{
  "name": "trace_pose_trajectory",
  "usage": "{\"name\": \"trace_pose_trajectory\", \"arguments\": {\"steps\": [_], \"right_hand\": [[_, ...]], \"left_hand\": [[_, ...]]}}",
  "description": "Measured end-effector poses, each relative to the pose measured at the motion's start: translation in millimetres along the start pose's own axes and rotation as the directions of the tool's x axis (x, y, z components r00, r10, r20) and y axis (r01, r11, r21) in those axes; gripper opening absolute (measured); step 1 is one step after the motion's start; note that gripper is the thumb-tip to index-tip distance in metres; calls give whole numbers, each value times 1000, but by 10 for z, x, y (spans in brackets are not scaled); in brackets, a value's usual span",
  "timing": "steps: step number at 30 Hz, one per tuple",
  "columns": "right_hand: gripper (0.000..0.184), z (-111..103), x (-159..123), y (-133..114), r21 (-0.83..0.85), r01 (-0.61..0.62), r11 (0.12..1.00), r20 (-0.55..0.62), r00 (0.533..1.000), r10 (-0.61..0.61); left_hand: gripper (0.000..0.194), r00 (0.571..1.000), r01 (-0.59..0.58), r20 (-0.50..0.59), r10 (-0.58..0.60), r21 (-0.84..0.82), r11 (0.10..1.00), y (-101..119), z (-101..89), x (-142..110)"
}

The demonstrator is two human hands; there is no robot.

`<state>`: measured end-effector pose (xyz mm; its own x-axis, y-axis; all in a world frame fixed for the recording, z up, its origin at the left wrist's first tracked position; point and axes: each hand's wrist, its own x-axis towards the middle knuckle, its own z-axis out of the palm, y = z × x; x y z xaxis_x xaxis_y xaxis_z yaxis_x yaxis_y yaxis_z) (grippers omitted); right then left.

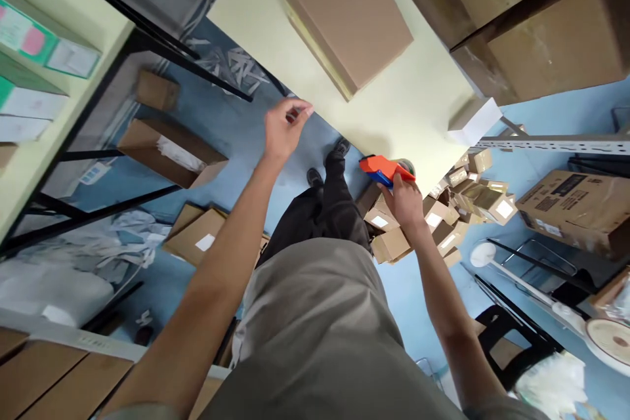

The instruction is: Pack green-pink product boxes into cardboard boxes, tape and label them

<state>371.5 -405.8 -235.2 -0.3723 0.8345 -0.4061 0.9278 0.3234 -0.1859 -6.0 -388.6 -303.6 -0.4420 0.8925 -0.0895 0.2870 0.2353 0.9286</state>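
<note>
My right hand [406, 200] is wrapped round an orange and blue tape gun [381, 166], held by the table's right front edge. Part of a round tape roll shows behind the orange body. My left hand [284, 128] is raised at the table's front left edge, thumb and forefinger pinched together; whether anything is between the fingertips cannot be made out. A brown cardboard box [349, 10] lies on the pale yellow table [388, 111], beyond both hands and touching neither.
A small white box [473, 121] stands at the table's right corner. Large cartons [556, 39] are stacked behind it. Smaller boxes [457, 193] are heaped on the blue floor at right. An open carton [172, 152] sits at left, beside a shelf [105, 46] with green-and-white boxes.
</note>
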Motion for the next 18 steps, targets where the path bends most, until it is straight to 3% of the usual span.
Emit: {"name": "trace_pose_trajectory", "arguments": {"steps": [4, 8, 12, 18], "right_hand": [[42, 161, 445, -54, -3, -38, 999, -131, 991, 38], [42, 245, 718, -65, -4, -35, 999, -179, 983, 34], [43, 272, 838, -25, 20, -32, 999, -217, 975, 36], [39, 225, 930, -1, 61, -73, 995, -160, 984, 82]], "left_hand": [[39, 999, 8, -33, -12, -112, 994, -258, 354, 433], [41, 996, 85, -17, -87, -92, 992, -407, 504, 720], [28, 995, 99, 4, -99, -95, 991, -492, 570, 881], [19, 986, 164, -13, -166, -103, 981, -521, 724, 995]]}}
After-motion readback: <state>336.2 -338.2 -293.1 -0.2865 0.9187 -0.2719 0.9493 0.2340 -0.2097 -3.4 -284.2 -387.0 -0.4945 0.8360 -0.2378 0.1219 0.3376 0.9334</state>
